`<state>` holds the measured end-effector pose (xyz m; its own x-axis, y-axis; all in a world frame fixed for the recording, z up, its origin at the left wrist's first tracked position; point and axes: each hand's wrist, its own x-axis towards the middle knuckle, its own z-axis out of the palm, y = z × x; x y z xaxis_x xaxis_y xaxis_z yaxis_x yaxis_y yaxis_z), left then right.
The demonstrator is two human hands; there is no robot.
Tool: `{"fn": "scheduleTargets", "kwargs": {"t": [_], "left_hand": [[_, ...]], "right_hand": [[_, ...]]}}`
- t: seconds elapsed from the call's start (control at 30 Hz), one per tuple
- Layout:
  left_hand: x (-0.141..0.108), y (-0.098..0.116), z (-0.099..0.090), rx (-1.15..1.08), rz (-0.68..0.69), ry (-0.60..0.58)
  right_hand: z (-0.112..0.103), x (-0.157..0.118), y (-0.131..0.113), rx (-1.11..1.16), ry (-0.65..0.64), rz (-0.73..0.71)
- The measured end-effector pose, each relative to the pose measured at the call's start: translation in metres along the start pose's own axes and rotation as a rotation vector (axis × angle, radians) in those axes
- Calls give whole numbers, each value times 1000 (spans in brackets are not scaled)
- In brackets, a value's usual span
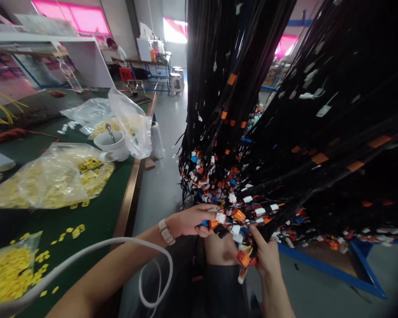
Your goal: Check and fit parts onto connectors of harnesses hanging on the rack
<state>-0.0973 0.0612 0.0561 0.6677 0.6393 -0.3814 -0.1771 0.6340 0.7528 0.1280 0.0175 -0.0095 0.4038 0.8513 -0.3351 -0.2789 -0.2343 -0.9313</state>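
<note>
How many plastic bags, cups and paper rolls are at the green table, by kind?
Plastic bags with yellow parts: 3
White cup: 1
White paper roll: 1
Total: 5

Single head view: your camera looks forward and down, close over your hands at hanging cable bundle (252, 132). Green table (99, 216) at left edge, workshop aisle receding ahead.

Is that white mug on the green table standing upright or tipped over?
Upright: the white ceramic mug stands on its base, mouth upward, a metal spoon leaning inside.
</note>
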Motion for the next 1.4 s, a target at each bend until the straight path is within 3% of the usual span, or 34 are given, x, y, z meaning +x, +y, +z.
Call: {"fn": "scheduleTargets", "kwargs": {"t": [0.1, 0.23, 0.37, 0.57, 0.7, 0.83, 0.9, 1.1, 1.3, 1.4], "left_hand": [[-3, 3, 4, -19, -63, -135], [-3, 3, 10, 3, -71, -224], [-4, 2, 11, -31, -20, -204], [-11, 6, 12, -132, 14, -209], [-8, 5, 12, -133, 101, -156], [3, -8, 5, -114, -5, -137], [5, -13, 2, -24, -27, -129], [0, -13, 4, 385, 97, -125], [13, -30, 0, 584, 284, 78], [17, -40, -2, 515, 285, 31]], "right_hand": [[-17, 6, -2, -78, -54, 43], [-29, 12, -2, -43, 7, 38], [-30, 17, 4, -65, 162, 42], [-38, 22, 5, -318, 164, -51], [-43, 16, 0, -259, 42, -71], [-37, 5, 0, -80, -55, -14], [-29, 0, 1, -25, -67, 2], [-11, -7, -2, -3, -38, -22], [-12, -9, -1, 55, -32, 64], [-12, -13, -2, 125, -70, 110]]}}
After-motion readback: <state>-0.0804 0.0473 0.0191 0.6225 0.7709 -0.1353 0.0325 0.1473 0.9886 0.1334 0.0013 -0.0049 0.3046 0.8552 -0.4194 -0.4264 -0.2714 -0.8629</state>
